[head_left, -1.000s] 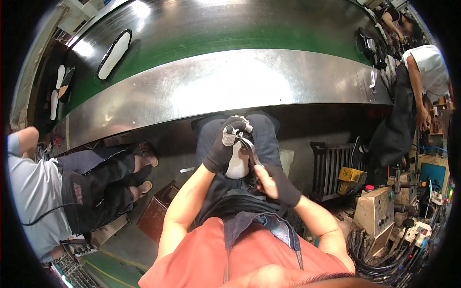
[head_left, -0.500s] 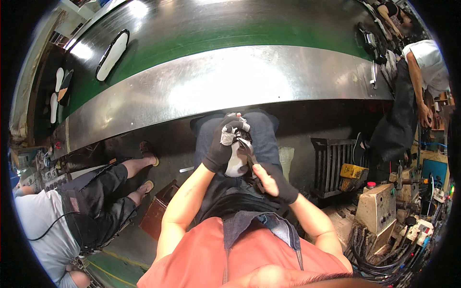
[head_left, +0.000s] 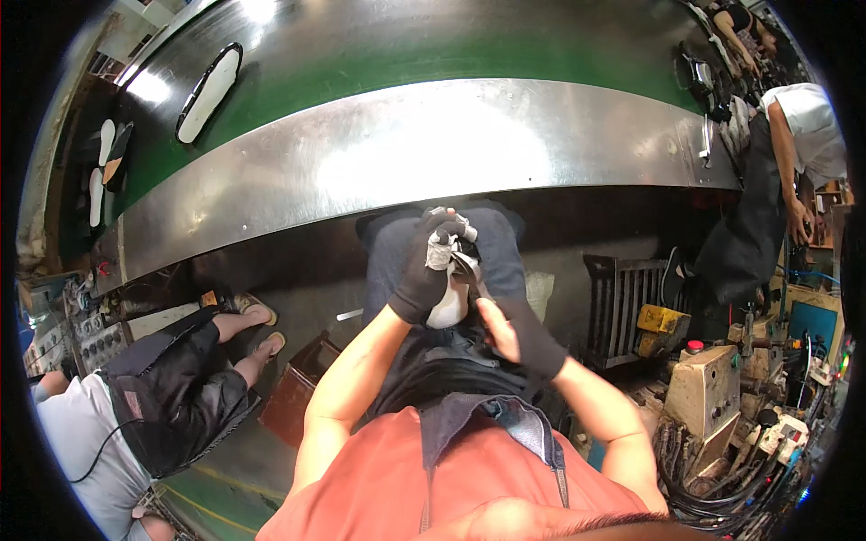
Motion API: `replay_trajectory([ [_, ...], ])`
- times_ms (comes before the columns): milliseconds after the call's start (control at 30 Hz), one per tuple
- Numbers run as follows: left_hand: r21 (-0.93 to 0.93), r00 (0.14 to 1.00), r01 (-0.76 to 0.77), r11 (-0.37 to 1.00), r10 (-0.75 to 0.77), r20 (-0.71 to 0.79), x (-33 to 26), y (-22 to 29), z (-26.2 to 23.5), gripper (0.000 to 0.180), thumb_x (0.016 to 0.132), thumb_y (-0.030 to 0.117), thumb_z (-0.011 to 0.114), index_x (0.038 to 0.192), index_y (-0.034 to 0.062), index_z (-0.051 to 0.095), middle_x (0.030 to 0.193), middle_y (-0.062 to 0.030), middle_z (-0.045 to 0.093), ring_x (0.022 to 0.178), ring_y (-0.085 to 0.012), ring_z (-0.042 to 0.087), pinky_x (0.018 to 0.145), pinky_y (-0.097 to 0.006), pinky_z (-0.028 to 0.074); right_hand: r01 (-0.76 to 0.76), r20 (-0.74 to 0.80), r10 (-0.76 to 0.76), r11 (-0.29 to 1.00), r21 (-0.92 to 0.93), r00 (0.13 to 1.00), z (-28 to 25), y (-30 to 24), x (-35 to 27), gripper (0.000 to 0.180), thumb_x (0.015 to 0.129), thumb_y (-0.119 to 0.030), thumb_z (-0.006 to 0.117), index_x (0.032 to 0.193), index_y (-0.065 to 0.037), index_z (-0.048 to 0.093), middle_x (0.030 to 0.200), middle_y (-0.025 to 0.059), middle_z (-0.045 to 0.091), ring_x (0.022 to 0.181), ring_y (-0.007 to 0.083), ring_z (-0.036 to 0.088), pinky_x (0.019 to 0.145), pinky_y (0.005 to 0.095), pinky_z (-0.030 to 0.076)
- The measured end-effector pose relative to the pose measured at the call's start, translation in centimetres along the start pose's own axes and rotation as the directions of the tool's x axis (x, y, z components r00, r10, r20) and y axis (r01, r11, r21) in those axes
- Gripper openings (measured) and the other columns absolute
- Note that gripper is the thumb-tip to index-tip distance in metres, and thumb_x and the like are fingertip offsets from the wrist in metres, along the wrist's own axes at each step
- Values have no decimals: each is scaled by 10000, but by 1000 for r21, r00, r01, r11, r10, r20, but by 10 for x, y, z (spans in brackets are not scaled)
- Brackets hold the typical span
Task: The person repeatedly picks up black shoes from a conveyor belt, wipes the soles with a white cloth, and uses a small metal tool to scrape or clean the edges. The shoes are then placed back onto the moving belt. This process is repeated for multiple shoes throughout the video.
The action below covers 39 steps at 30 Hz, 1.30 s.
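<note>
Left grip (head_left: 428, 270) clasped round one end of a white-bottomed shoe (head_left: 446, 311), its pale underside just below the knuckles, a worker's right grip (head_left: 521, 337) clenches a pincer-like tool (head_left: 474, 279); a skewed angle could jab the nearby fingers.

head: left fisheye | head-worn | faces down | lap (head_left: 502, 251) near, bench (head_left: 433, 126) beyond

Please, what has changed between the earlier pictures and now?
The co-worker at the left has shifted: the torso sits lower in the picture, and the foot nearer the bench has moved left. No new hold or release is visible. The left hand still grips the white-bottomed shoe, with the right hand beside it. The yellow box stayed put.
</note>
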State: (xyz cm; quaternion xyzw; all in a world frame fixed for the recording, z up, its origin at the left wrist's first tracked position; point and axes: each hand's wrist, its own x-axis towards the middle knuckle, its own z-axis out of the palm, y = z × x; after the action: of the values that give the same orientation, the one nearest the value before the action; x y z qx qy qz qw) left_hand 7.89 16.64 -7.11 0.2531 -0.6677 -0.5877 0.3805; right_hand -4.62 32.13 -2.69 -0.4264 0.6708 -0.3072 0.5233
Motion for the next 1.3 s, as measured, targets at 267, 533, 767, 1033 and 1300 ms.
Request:
replay_trajectory([
  [267, 147, 998, -65, 987, 66, 1, -6, 9, -8, 486, 990, 459, 404, 929, 46, 653, 1018, -109, 640, 1160, -291, 528, 1094, -433, 287, 355, -349, -378, 926, -131, 857, 69, 49, 19, 247, 958, -172, 539, 785, -5, 595, 671, 227, 566, 596, 425, 553, 538, 447, 411],
  [533, 166, 988, -131, 977, 142, -58, -15, 5, -15, 404, 985, 325, 423, 892, 39, 692, 991, -112, 668, 1092, -302, 581, 1039, -426, 367, 185, -99, -182, 983, 22, 978, 39, 25, 5, 282, 1002, -240, 491, 881, -18, 615, 727, 75, 599, 650, 185, 547, 618, 333, 436],
  [767, 9, 995, -67, 998, 67, -67, -11, 5, -5, 449, 998, 372, 406, 915, 36, 692, 986, -117, 673, 1073, -299, 591, 1024, -426, 382, -28, 312, -55, 967, 253, 949, -13, 15, 15, 373, 1046, -286, 420, 1078, 8, 648, 970, 27, 661, 910, 103, 566, 831, 274, 461],
  [1033, 76, 996, -24, 997, 31, -89, -15, 9, -5, 346, 877, 312, 488, 892, 43, 705, 989, -137, 672, 1092, -333, 581, 1022, -435, 388, 12, 77, -12, 1000, 1, 997, -3, -15, 4, 435, 998, -362, 487, 786, -2, 608, 618, 123, 578, 542, 198, 552, 543, 357, 421],
  [1300, 170, 988, -145, 975, 153, -35, -20, 7, -11, 454, 923, 394, 431, 898, 27, 698, 973, -145, 678, 1110, -335, 570, 1049, -455, 355, 339, -254, -374, 925, -170, 892, 60, 37, 18, 205, 942, -173, 561, 862, 10, 607, 741, 232, 582, 656, 401, 592, 575, 435, 426],
])
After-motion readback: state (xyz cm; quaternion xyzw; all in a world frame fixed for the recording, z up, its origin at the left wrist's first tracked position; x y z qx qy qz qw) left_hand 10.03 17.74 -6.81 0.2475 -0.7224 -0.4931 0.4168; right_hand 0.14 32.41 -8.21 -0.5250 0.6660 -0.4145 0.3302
